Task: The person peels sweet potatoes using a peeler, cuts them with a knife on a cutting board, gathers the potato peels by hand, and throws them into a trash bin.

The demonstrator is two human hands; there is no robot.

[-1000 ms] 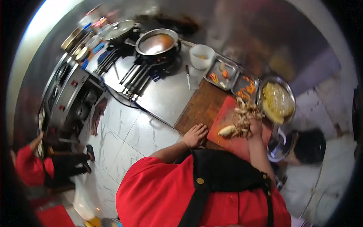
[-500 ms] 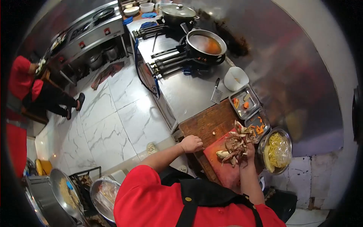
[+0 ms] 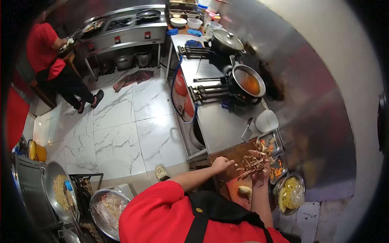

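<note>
A loose bunch of brown, strip-like peels (image 3: pixel 256 160) is in my right hand (image 3: pixel 261 176), lifted over the boards; the fingers are partly hidden behind it. My left hand (image 3: pixel 222 164) hovers by the left side of the wooden board (image 3: pixel 227 155), fingers curled in and one digit extended to the right. Just beyond that digit lies a small pale bit (image 3: pixel 236 164). On the red cutting board (image 3: pixel 233 186), below the peels, rests a pale yellow, tapered piece (image 3: pixel 244 189).
Metal trays with orange pieces (image 3: pixel 276 168) and a bowl of yellow noodles (image 3: pixel 291 193) stand at right. Farther back are a grater (image 3: pixel 247 129), a white container (image 3: pixel 266 120) and a pan of reddish liquid (image 3: pixel 249 84) on a burner. A co-worker (image 3: pixel 50 60) stands far left.
The head view has shifted, bringing more of the stove and co-worker into sight. My right hand has raised the peels, uncovering the pale yellow piece. One digit of my left hand has extended.
</note>
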